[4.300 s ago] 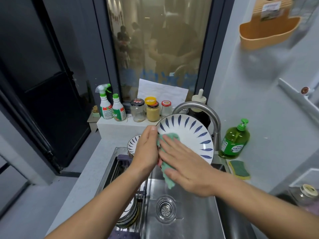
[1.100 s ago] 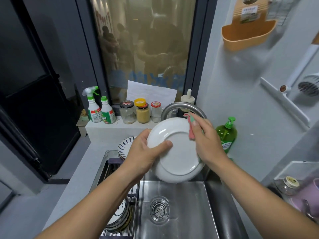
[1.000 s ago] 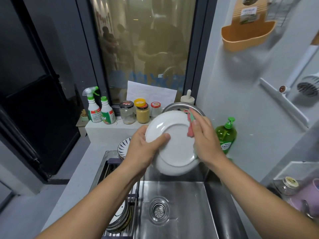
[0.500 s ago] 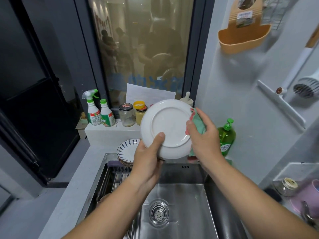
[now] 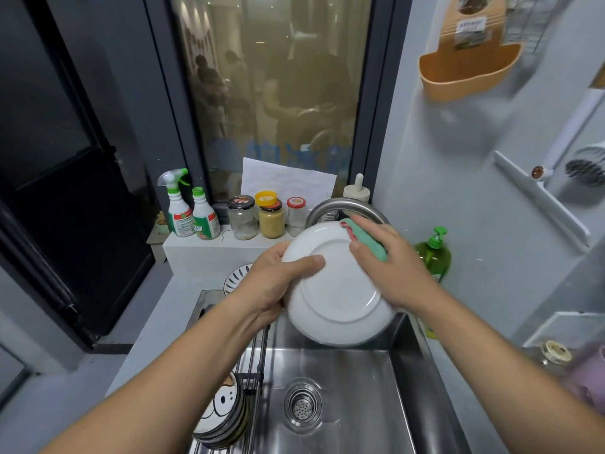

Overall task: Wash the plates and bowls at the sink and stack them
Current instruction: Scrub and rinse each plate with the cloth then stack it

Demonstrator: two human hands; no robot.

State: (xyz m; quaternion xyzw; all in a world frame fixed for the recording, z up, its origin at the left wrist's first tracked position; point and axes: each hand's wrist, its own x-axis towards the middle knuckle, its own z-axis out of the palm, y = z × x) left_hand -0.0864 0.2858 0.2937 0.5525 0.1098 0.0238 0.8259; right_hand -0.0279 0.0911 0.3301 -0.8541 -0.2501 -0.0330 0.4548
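A white plate (image 5: 337, 296) is held tilted above the steel sink (image 5: 343, 404), its underside facing me. My left hand (image 5: 271, 283) grips its left rim, thumb across the back. My right hand (image 5: 389, 267) holds a green cloth (image 5: 366, 239) with a red edge against the plate's upper right rim. A blue-patterned plate (image 5: 237, 276) lies on the counter behind my left hand. Several dishes (image 5: 224, 414) stand stacked in the wire rack at the sink's left side.
The curved faucet (image 5: 343, 204) arches just behind the plate. A green soap bottle (image 5: 433, 253) stands at the right. Spray bottles (image 5: 188, 211) and jars (image 5: 268, 216) line the ledge. An orange holder (image 5: 468, 70) hangs on the wall. A jar (image 5: 555, 353) sits at the right.
The plate was turned from its patterned face to its white underside. In the last half second it came back down toward the sink, and my left thumb now lies across its back.
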